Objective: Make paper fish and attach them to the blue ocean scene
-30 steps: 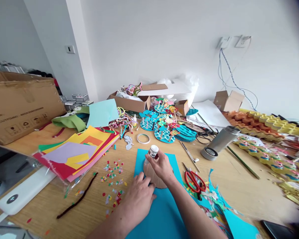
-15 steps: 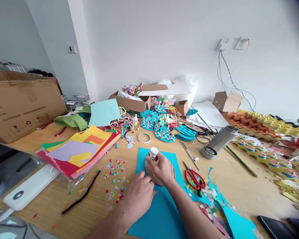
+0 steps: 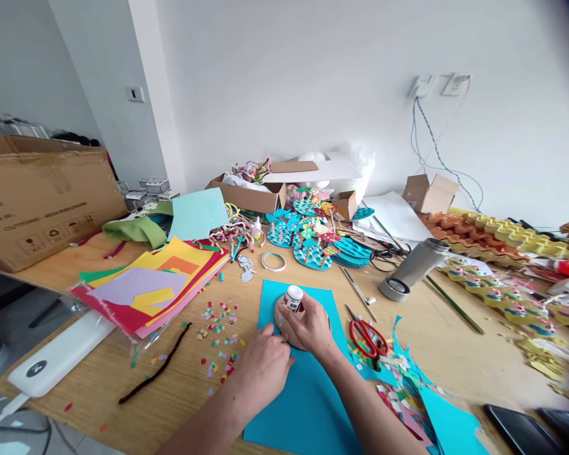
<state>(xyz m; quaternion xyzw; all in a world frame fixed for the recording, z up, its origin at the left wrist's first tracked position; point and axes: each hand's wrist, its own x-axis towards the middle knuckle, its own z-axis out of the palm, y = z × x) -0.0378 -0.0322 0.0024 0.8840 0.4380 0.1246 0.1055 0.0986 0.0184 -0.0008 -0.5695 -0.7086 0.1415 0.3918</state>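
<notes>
A small white bottle (image 3: 293, 297) with a dark label is gripped in my right hand (image 3: 312, 325), its white end up, over a round brown cardboard piece (image 3: 284, 325). The disc lies on a blue sheet (image 3: 308, 404) on the table. My left hand (image 3: 265, 359) is at the disc's lower left edge, fingers bent and close together; what they pinch, if anything, is hidden. Red-handled scissors (image 3: 368, 338) lie to the right of the sheet, and a white tape roll (image 3: 274, 261) is beyond it.
Coloured sheets (image 3: 142, 287) and a dark pipe cleaner (image 3: 156, 366) lie left, with confetti (image 3: 220, 322) between them and the blue sheet. To the right are a metal flask (image 3: 417, 268), paper scraps (image 3: 408, 385), egg cartons (image 3: 512, 297) and a phone (image 3: 521, 430). Blue crafts (image 3: 313, 253) lie behind.
My right hand and the bottle have shifted slightly down over the disc, and the bottle's tilt has changed a little. My left hand stays at the disc's edge.
</notes>
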